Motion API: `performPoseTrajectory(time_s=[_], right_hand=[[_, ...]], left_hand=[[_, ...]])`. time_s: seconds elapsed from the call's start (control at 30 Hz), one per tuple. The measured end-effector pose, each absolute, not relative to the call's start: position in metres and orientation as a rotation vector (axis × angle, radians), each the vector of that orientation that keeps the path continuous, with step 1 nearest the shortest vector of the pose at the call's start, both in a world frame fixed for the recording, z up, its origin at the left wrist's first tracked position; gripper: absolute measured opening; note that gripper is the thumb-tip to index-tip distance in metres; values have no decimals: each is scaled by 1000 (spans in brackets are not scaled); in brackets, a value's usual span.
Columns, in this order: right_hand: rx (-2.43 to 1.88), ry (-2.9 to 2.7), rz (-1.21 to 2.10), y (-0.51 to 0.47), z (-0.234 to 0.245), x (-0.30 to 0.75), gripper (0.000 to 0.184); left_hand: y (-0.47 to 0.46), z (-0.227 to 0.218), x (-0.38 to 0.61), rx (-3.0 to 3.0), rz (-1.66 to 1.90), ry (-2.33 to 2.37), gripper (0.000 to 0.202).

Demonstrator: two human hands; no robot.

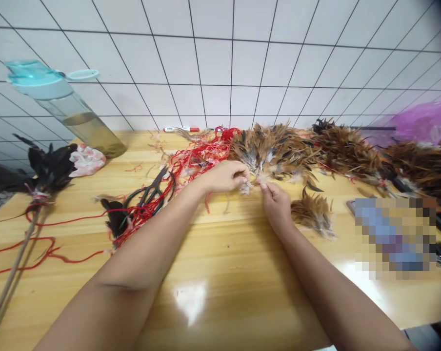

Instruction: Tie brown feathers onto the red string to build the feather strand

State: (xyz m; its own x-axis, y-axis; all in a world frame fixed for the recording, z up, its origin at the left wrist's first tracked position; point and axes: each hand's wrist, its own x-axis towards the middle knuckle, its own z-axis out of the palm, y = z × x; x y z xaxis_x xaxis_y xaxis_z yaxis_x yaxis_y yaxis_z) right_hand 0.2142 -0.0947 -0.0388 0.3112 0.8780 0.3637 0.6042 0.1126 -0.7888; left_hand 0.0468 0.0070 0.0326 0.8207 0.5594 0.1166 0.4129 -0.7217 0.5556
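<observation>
Mid-frame, the left hand (pixel 230 176) pinches pale fluff (pixel 246 188), the right hand (pixel 278 201) beside it is closed, its hold unclear to me, and brown feathers (pixel 279 146) lie just above, nearer the left.

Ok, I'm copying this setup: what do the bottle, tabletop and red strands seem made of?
Bottle: glossy clear plastic, perhaps glass; liquid shows through.
Tabletop: wood or laminate, glossy; grain lines and glare.
Red strands: likely matte yarn or string; thin, limp, tangled.
</observation>
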Motion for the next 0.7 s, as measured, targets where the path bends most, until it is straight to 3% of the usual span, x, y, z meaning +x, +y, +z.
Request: performPoseTrajectory(time_s=[0.6,0.7], right_hand=[[-1558,-1491,599,-92,-36,208,28],[-1518,-1321,686,-93,-33,208,29]], left_hand=[[0,40,51,2549,378,668,13],[3,32,54,2389,555,759,19]])
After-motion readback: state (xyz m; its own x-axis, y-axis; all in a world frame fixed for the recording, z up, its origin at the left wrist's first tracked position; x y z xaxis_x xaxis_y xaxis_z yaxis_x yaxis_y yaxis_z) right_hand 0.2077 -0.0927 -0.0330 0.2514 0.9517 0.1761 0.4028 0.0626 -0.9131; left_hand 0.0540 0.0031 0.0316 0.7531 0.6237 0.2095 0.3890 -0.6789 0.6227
